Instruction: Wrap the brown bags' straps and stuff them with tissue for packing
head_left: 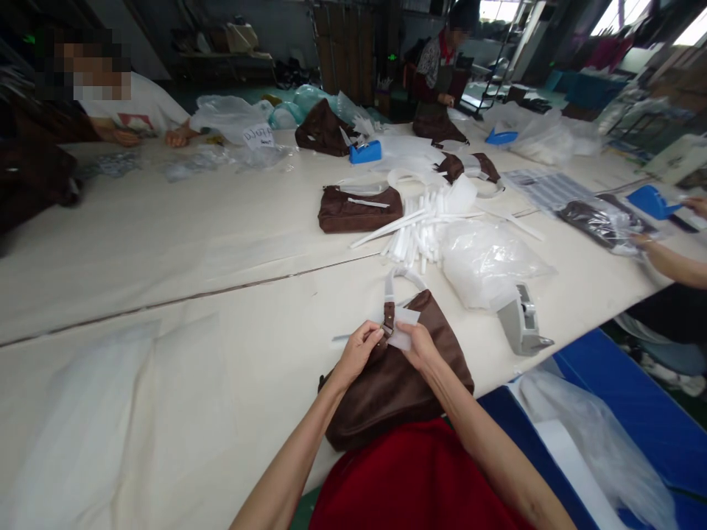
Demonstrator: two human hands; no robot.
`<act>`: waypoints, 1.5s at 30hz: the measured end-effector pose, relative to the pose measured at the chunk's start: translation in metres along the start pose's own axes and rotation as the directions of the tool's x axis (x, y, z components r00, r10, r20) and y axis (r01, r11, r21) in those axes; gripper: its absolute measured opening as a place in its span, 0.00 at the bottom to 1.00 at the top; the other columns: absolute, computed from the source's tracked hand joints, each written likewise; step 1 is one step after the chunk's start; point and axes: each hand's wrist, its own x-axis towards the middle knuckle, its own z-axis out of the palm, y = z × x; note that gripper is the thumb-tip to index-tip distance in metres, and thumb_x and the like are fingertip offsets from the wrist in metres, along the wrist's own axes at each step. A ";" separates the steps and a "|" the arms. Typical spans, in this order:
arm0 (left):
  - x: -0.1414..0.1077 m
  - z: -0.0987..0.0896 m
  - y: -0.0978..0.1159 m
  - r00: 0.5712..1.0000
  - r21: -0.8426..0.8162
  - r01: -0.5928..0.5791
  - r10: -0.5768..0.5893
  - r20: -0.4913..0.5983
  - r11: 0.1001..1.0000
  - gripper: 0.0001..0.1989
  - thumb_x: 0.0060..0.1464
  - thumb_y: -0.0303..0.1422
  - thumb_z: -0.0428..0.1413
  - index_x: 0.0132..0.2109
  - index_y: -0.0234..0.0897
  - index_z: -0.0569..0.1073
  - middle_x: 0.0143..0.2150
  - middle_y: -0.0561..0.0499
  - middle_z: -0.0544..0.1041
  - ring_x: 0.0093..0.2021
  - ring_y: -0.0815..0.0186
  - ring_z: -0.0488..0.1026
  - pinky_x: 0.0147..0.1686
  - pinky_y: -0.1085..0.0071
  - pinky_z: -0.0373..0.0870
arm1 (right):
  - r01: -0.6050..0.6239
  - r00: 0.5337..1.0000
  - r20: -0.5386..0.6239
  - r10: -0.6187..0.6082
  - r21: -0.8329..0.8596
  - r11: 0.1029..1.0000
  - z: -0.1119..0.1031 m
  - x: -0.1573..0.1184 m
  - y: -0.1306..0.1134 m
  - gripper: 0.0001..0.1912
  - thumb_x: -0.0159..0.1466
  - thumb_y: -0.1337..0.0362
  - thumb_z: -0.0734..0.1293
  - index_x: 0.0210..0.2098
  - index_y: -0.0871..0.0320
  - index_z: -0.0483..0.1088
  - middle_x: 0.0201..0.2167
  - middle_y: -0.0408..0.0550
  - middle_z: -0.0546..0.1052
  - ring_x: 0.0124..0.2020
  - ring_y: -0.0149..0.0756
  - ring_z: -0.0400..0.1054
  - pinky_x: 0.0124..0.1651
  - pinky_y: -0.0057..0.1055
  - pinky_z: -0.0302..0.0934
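Observation:
A brown handbag (398, 390) lies on the table edge right in front of me, against my red clothing. Its strap (389, 313) rises toward the far side, with white wrapping (406, 276) around the upper loop. My left hand (361, 350) pinches the strap near its metal buckle. In my right hand (420, 344) is a small white sheet (404, 324), held between thumb and fingers beside the buckle. The sheet partly covers the strap's lower end.
Beyond the bag lie a pile of white foam strips (417, 235), a clear plastic bag (486, 258) and another brown handbag (361, 210). A grey tape dispenser (522, 324) stands at the right edge. Co-workers are around the table; one hand (646, 246) touches a plastic-wrapped bag.

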 end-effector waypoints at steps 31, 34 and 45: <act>0.019 -0.010 0.009 0.954 -0.428 0.298 -0.267 0.134 0.853 0.23 0.32 0.29 0.71 0.40 0.32 0.78 0.36 0.45 0.80 0.35 0.63 0.75 0.38 0.68 0.70 | 0.000 0.997 0.081 0.018 -0.222 0.975 0.016 -0.020 -0.011 0.14 0.46 0.65 0.73 0.33 0.62 0.77 0.29 0.48 0.81 0.30 0.39 0.74 0.35 0.32 0.68; 0.025 -0.011 0.012 0.953 -0.391 0.303 -0.273 0.131 0.869 0.22 0.35 0.33 0.71 0.39 0.31 0.78 0.35 0.44 0.81 0.34 0.62 0.76 0.38 0.67 0.70 | 0.012 0.998 0.060 0.003 -0.243 0.970 0.018 -0.017 -0.011 0.14 0.44 0.65 0.74 0.31 0.62 0.78 0.28 0.48 0.81 0.28 0.39 0.73 0.35 0.32 0.67; 0.028 0.000 0.006 0.965 -0.314 0.111 -0.178 -0.194 0.943 0.21 0.34 0.37 0.70 0.37 0.33 0.76 0.30 0.51 0.79 0.29 0.67 0.72 0.33 0.71 0.69 | 0.047 0.996 0.070 -0.046 -0.006 0.999 0.020 -0.025 -0.008 0.20 0.54 0.52 0.73 0.40 0.60 0.76 0.36 0.50 0.81 0.38 0.42 0.74 0.40 0.35 0.69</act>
